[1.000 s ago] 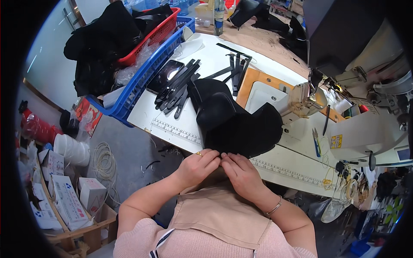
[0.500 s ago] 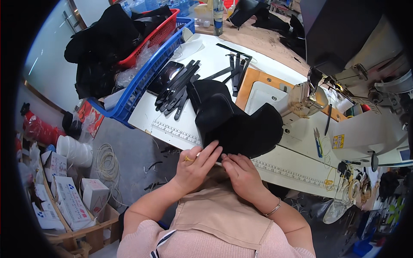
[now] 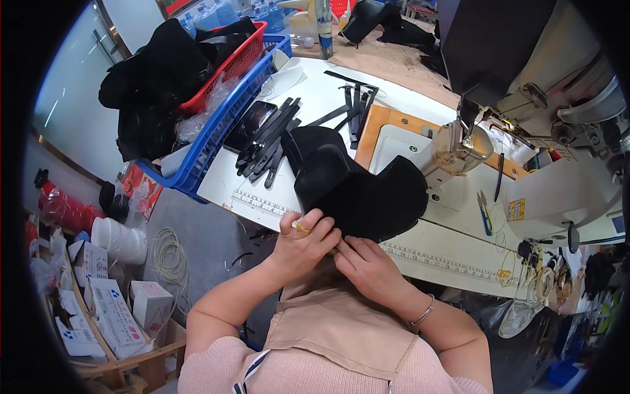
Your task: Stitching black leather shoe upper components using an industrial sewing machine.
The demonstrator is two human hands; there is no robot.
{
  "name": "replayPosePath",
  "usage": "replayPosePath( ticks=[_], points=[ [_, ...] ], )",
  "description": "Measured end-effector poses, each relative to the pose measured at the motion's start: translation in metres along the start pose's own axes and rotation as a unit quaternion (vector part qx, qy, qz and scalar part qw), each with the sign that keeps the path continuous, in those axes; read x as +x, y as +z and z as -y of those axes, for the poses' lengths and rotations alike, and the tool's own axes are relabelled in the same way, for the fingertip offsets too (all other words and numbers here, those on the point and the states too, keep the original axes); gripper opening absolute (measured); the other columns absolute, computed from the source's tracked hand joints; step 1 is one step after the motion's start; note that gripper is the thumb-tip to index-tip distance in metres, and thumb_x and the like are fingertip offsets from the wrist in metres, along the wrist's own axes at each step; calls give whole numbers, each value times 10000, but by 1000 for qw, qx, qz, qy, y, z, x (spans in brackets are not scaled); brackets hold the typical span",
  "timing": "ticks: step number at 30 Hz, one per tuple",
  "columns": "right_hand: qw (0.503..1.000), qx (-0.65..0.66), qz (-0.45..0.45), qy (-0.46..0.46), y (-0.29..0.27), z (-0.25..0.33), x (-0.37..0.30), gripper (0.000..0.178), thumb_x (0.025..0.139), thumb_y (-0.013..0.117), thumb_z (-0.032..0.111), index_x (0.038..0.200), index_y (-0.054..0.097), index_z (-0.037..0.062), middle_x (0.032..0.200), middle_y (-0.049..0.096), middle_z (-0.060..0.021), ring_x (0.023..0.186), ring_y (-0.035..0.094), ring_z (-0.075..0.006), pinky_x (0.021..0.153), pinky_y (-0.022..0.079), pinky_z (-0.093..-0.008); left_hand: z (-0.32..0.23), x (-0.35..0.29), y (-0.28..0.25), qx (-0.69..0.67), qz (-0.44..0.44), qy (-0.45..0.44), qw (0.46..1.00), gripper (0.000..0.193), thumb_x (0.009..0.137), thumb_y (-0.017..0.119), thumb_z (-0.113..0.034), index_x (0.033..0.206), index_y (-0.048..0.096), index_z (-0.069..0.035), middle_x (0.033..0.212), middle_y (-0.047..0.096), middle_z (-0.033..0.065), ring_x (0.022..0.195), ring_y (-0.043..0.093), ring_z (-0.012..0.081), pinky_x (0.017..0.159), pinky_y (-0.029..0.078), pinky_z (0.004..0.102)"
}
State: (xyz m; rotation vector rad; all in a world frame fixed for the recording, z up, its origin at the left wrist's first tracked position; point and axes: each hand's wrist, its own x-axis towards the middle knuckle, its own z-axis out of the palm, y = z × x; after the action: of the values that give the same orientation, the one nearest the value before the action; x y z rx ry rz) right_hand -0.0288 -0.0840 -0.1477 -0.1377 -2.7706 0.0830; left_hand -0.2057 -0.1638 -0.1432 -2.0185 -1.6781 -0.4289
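Black piece: matt, napped-looking cloth. Straps: slightly glossy, leather or plastic, can't tell from here. Tabletop: smooth. Blue basket: plastic. Apron: matt cloth. Sweater: ribbed knit. Bracelet: shiny metal. Crate: bare wood.

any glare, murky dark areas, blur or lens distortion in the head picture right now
Head view: a bright reflection whitens part of the glossy black phone; head view: the soft black fabric piece is so dark that its surface detail is hard to read; head view: the bare left hand shows no heavy blur; head view: the round fisheye image leaves all four corners black.
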Motion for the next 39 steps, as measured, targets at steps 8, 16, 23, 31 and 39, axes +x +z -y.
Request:
replayPosePath(
  ticks=[8,16,23,31,39],
  points=[
    [998,40,-34,41,9,8,-10,208,805,529,120,982,554,13,1196,564,-163,1143,526,-279,991,416,-392,-3,-10,9,-56,7,-34,998,219,723,586,-166,936,633,-153,931,598,-22,972,546,134,911,244,409],
    [949,270,-91,135,12,0,-12,242,807,586,110,1030,592,14,1164,589,-148,1110,542,-298,958,441,-398,-4,-23,4,-90,32,-7,995,362,738,604,-191,1084,630,-87,1144,580,23,1152,488,166,986,207,451],
    [987,-14,-115,115,28,11,5,396,774,621,177,1106,596,-37,1108,613,-136,923,569,-235,763,464,-337,-6,-39,24,-120,-18,4,993,382,715,644,-180,1080,629,-68,1198,582,49,1052,525,165,978,232,426],
    [983,-54,-152,84,36,14,-1,320,758,604,157,1008,627,-41,978,623,-132,818,569,-226,729,463,-318,-1,-37,11,-139,-12,24,990,385,698,627,-130,1076,606,-60,1166,603,61,1062,534,170,955,278,373],
    [952,129,-204,188,31,18,-7,391,692,716,44,1051,565,14,957,631,-91,819,589,-242,723,479,-326,7,-32,7,-144,4,51,988,335,714,660,-154,1032,625,-52,1134,622,68,1055,551,167,884,363,335]
  ],
)
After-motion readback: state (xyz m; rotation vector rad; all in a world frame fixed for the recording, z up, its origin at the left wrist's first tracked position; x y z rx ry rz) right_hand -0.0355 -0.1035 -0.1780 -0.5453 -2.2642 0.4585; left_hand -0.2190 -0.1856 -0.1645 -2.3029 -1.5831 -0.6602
